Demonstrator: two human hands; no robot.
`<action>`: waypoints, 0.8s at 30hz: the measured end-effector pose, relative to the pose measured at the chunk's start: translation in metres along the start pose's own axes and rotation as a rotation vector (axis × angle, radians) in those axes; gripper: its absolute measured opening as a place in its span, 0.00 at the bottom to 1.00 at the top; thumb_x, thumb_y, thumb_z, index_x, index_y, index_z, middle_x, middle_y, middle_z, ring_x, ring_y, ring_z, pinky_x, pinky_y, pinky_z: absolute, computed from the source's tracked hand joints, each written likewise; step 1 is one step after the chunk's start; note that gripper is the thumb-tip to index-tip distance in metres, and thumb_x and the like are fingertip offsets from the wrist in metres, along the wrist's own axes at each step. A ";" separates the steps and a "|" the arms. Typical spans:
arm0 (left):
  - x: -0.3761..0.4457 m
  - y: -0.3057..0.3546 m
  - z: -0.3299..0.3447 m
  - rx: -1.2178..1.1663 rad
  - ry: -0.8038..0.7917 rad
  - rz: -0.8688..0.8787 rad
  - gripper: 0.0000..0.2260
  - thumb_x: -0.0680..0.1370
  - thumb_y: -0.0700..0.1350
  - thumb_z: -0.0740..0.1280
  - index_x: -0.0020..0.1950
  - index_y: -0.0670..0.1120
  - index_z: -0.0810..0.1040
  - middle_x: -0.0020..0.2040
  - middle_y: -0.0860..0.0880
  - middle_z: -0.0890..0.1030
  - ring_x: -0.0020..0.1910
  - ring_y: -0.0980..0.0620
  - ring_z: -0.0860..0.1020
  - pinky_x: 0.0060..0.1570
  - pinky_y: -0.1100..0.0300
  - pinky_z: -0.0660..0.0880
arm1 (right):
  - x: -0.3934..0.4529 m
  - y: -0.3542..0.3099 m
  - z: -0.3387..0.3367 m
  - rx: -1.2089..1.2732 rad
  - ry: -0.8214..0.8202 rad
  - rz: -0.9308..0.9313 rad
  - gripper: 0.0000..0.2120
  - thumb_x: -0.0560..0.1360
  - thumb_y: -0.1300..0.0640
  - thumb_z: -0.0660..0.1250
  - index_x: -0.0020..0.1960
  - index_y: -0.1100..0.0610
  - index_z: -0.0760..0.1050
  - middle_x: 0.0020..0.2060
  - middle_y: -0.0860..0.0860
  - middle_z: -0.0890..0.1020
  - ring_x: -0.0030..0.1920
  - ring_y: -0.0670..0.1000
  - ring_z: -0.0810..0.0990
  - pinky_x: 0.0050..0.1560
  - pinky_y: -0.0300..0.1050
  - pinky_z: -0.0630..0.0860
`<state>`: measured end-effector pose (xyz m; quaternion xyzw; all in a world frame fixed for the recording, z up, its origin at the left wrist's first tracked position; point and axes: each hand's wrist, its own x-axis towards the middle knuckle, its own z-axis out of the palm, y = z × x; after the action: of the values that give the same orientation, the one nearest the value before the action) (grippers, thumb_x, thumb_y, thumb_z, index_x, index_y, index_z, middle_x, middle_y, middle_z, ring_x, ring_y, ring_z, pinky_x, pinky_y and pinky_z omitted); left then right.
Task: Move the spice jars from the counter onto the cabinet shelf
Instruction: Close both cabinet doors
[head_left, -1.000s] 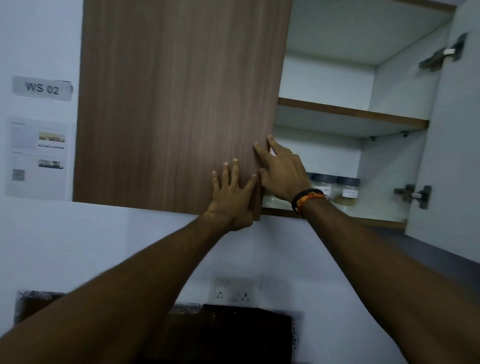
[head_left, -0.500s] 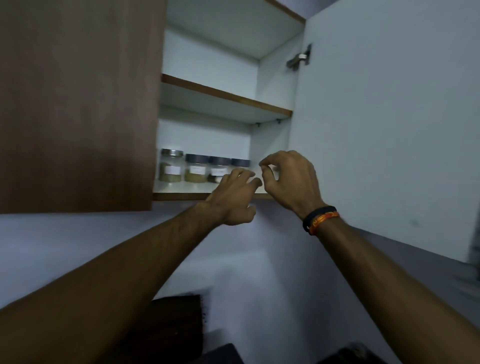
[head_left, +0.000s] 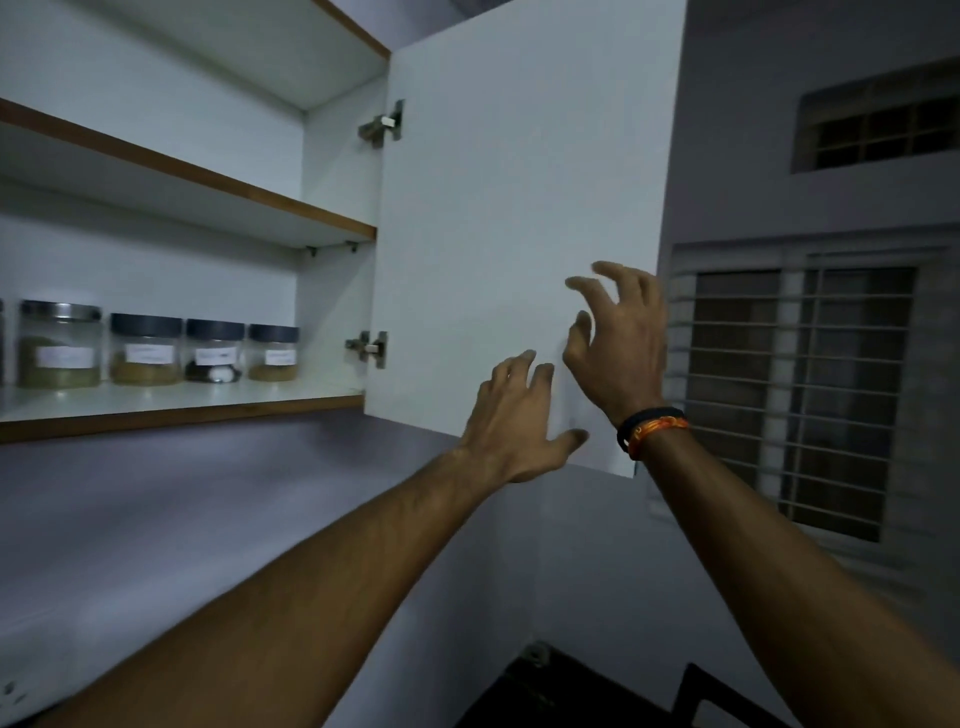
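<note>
Several spice jars (head_left: 145, 351) with dark lids and white labels stand in a row on the lower cabinet shelf (head_left: 182, 410) at the left. The white cabinet door (head_left: 493, 182) stands open to the right of the shelf. My left hand (head_left: 514, 421) is raised in front of the door's lower part, fingers spread and holding nothing. Just right of it and higher, my right hand (head_left: 618, 338) is near the door's free edge, its fingers loosely curled and empty. Both hands are well to the right of the jars.
An upper shelf (head_left: 234, 192) with nothing visible on it sits above the jars. Two metal hinges (head_left: 369, 348) join the door to the cabinet side. A barred window (head_left: 800, 384) and a small vent (head_left: 883, 130) are on the wall at the right.
The view has swung right. Both hands moved from the shelf's front edge across to the open door, and the fingers of my right hand have spread apart.
</note>
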<state>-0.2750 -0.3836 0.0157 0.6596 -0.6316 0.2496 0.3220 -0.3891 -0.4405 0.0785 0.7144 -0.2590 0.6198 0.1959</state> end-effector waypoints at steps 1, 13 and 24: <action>0.005 0.010 0.006 -0.027 0.008 -0.006 0.43 0.74 0.66 0.68 0.80 0.45 0.57 0.82 0.42 0.54 0.80 0.41 0.53 0.75 0.43 0.58 | 0.000 0.010 -0.001 -0.015 0.001 0.044 0.22 0.75 0.64 0.67 0.68 0.55 0.77 0.71 0.57 0.74 0.72 0.61 0.69 0.68 0.58 0.69; 0.033 0.063 0.035 -0.084 -0.020 -0.053 0.53 0.73 0.63 0.71 0.82 0.42 0.40 0.81 0.40 0.37 0.81 0.39 0.40 0.79 0.43 0.48 | -0.007 0.063 0.007 0.478 -0.152 0.422 0.25 0.84 0.57 0.61 0.79 0.58 0.62 0.68 0.54 0.78 0.66 0.53 0.78 0.68 0.51 0.75; 0.010 0.064 0.012 -0.091 0.178 -0.079 0.57 0.67 0.58 0.77 0.81 0.42 0.42 0.81 0.39 0.45 0.80 0.39 0.48 0.77 0.40 0.57 | -0.008 0.035 -0.007 0.574 -0.034 0.351 0.20 0.77 0.51 0.72 0.67 0.53 0.74 0.50 0.38 0.81 0.48 0.36 0.80 0.48 0.31 0.75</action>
<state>-0.3390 -0.3991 0.0218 0.6438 -0.5849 0.2654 0.4158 -0.4174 -0.4629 0.0707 0.6950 -0.1963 0.6798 -0.1274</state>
